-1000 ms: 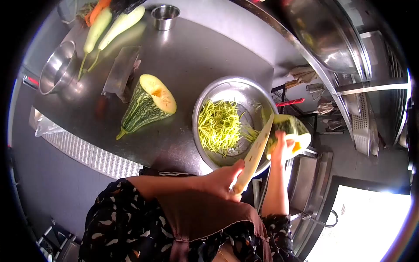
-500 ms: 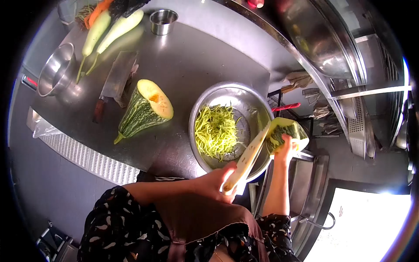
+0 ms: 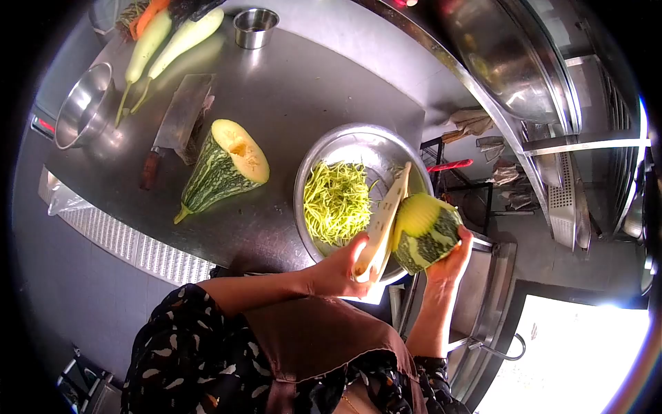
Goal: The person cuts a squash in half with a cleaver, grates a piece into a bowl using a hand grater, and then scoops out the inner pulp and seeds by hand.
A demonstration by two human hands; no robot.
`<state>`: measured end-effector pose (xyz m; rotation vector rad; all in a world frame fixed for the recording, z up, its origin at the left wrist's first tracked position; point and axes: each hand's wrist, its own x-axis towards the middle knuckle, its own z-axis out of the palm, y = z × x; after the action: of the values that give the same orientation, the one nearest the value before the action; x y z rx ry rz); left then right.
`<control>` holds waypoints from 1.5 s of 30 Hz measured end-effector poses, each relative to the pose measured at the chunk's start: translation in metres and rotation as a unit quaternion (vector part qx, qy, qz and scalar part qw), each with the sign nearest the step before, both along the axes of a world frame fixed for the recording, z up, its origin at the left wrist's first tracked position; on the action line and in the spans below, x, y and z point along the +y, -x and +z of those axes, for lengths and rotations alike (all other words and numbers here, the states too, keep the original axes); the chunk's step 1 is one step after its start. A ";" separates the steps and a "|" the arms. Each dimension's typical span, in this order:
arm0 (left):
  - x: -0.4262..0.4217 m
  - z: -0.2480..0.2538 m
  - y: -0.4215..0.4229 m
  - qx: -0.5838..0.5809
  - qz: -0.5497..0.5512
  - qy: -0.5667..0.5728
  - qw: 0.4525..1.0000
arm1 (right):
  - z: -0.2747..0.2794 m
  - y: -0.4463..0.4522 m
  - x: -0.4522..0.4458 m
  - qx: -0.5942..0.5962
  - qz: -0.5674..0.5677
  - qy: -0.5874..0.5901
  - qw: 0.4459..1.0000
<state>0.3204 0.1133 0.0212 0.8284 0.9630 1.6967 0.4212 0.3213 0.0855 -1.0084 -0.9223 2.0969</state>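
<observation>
My left hand (image 3: 338,268) grips the lower end of a flat, pale grater (image 3: 381,228), which stands tilted over the right side of a steel bowl (image 3: 305,141). Fingers of my right hand (image 3: 452,257) wrap round a piece of green-striped squash (image 3: 431,238). Its cut yellow side faces the grater, at or close against the board; exact contact is hard to see. Thin yellow-green shreds (image 3: 338,203) lie heaped in the bowl's left half. On the table left of the bowl rests the other squash part (image 3: 224,165), its cut face turned up and hollow in the middle.
A cleaver (image 3: 181,114) lies on the steel table (image 3: 296,90), beyond the squash. Farther left are a small steel bowl (image 3: 84,107), long pale gourds (image 3: 183,45) and carrots (image 3: 148,17). A steel cup (image 3: 255,29) stands at the back. Metal shelving (image 3: 586,143) rises at right.
My right hand has shifted down and slightly left, turning the squash piece so its striped rind and cut side show more. The grater has become more upright. The camera view has shifted slightly.
</observation>
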 end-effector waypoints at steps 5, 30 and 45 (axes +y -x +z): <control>0.004 -0.028 -0.010 -0.121 -0.030 -0.027 0.992 | 0.007 0.008 -0.026 -0.057 0.053 -0.039 0.996; 0.002 0.005 0.005 -0.074 -0.032 0.007 0.997 | -0.045 0.021 -0.026 -0.162 0.035 -0.485 0.859; 0.002 0.015 0.001 -0.108 -0.102 0.113 0.982 | -0.068 -0.002 -0.039 -0.161 -0.023 -0.469 0.868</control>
<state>0.3198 0.1151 0.0358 0.5603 0.8697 1.4366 0.4232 0.2821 0.0174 -0.8062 -1.8067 1.1492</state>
